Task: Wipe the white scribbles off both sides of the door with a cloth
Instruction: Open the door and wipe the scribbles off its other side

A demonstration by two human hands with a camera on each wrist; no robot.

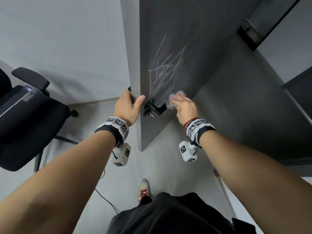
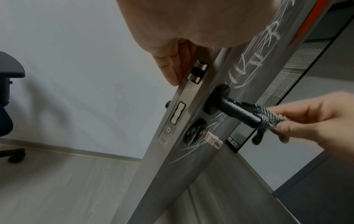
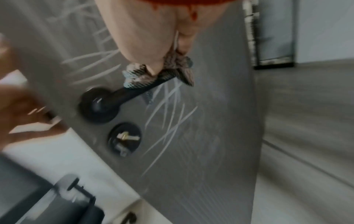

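Door, frame centre: white scribbles above black handle. Left grip clasps door edge; right grip pinches cloth beside handle.

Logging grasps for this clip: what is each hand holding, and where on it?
The right hand holds the cloth bunched in its fingers. The left hand grips the door by its free edge, just above the handle.

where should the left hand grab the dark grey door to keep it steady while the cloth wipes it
Grip the dark grey door at its free edge just above the black lever handle, coming from the edge side, as the left hand does: thumb on the scribbled face, fingers round the far side. The narrow edge fits a wrap grip and leaves the white scribbles clear for the right hand and its cloth.
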